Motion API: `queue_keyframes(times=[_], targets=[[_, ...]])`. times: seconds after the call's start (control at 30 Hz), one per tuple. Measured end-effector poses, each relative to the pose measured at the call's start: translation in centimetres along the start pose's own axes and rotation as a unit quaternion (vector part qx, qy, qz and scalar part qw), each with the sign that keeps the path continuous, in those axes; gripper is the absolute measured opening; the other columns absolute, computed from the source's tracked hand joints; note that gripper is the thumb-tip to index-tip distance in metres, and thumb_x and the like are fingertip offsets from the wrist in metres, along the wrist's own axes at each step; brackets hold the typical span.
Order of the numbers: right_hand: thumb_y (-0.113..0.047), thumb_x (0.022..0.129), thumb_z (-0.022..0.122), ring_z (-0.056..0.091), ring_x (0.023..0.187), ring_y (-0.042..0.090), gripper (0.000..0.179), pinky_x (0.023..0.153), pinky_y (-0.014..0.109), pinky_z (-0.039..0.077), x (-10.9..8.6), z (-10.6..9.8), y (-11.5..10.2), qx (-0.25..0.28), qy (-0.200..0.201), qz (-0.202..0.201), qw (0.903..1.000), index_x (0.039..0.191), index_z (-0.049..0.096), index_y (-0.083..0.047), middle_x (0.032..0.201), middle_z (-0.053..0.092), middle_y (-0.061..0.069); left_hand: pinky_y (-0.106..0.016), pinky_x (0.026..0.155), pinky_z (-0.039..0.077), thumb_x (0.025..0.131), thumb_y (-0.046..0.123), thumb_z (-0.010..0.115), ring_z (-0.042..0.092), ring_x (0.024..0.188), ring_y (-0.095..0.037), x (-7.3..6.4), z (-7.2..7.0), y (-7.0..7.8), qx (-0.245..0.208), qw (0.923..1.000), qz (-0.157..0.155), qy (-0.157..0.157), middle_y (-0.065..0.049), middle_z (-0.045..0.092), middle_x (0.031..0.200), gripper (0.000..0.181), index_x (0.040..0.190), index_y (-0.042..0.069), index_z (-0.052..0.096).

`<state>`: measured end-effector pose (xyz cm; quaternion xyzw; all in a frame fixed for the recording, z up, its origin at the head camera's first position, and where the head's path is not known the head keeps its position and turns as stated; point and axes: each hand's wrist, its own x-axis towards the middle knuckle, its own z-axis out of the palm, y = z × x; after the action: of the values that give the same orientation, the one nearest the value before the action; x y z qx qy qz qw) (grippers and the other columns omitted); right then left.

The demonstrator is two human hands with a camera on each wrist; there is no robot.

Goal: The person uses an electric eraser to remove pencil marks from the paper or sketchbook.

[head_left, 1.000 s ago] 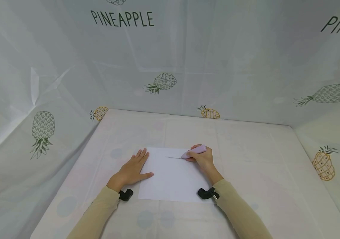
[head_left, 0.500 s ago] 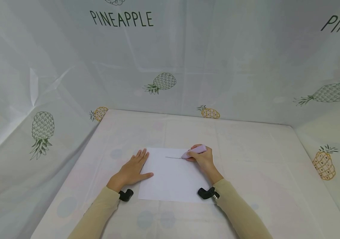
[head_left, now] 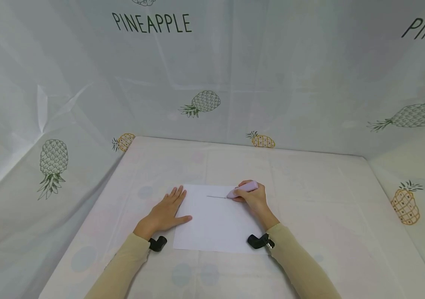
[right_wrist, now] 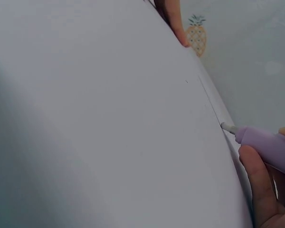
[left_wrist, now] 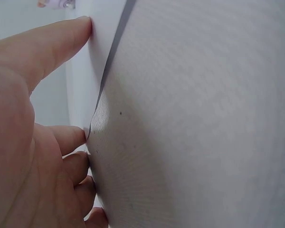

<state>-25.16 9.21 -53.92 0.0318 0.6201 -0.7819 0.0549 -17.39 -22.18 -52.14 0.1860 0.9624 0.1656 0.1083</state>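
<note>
A white sheet of paper (head_left: 216, 226) lies on the covered table, with a thin dark line (head_left: 216, 197) across its upper part. My right hand (head_left: 256, 201) grips a thick lavender pen-shaped tool (head_left: 247, 187) between thumb and fingers. Its stubby grey tip (right_wrist: 228, 128) sits at the right end of the line in the head view. In the left wrist view, the thumb of my left hand (head_left: 165, 214) rests on the paper and the index fingertip touches its edge. The fingers are spread and straight along the left side of the sheet.
A pale cloth with faint spots covers the table (head_left: 309, 187). A white curtain (head_left: 291, 74) printed with pineapples hangs behind it and at both sides. Black wrist cameras sit on the left wrist (head_left: 158, 243) and the right wrist (head_left: 257, 241).
</note>
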Motion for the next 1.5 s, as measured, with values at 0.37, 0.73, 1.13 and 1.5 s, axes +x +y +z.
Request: queue_keyframes(times=[0.37,0.73,1.13,1.5], targets=[[0.023,0.075,0.070,0.070,0.083,0.029,0.031,0.067,0.041,0.061,-0.07,0.16,-0.30,-0.014,0.001,0.006,0.9999,0.103,0.059,0.016,0.089,0.064,0.019,-0.055,0.119,0.016,0.095,0.058,0.057,0.008,0.150,-0.039,0.02,-0.14,0.02,0.001,1.0000,0.003,0.000,-0.020,0.008,0.164,0.096,0.157,-0.003,0.018],[0.020,0.076,0.072,0.070,0.084,0.029,0.032,0.068,0.041,0.061,0.08,-0.06,-0.23,-0.025,-0.001,0.007,0.9997,0.105,0.059,0.016,0.091,0.064,0.018,-0.054,0.119,0.015,0.095,0.057,0.058,0.007,0.151,-0.038,0.21,-0.25,0.14,0.002,1.0000,-0.001,-0.001,-0.019,0.007,0.165,0.095,0.157,-0.002,0.017],[0.022,0.074,0.071,0.071,0.080,0.027,0.034,0.066,0.041,0.061,0.02,0.03,-0.08,-0.015,0.001,0.008,0.9998,0.105,0.058,0.017,0.088,0.065,0.018,-0.055,0.119,0.016,0.095,0.058,0.058,0.007,0.150,-0.038,0.12,-0.09,0.00,0.003,1.0000,-0.001,0.001,-0.019,0.008,0.164,0.096,0.157,-0.003,0.018],[0.022,0.074,0.072,0.070,0.079,0.028,0.033,0.065,0.042,0.061,-0.06,0.13,-0.21,-0.020,0.002,0.006,0.9998,0.103,0.059,0.015,0.088,0.064,0.018,-0.055,0.119,0.016,0.095,0.058,0.058,0.008,0.150,-0.038,-0.01,-0.04,0.00,0.001,1.0000,0.000,0.006,-0.020,0.008,0.164,0.096,0.157,-0.003,0.018]])
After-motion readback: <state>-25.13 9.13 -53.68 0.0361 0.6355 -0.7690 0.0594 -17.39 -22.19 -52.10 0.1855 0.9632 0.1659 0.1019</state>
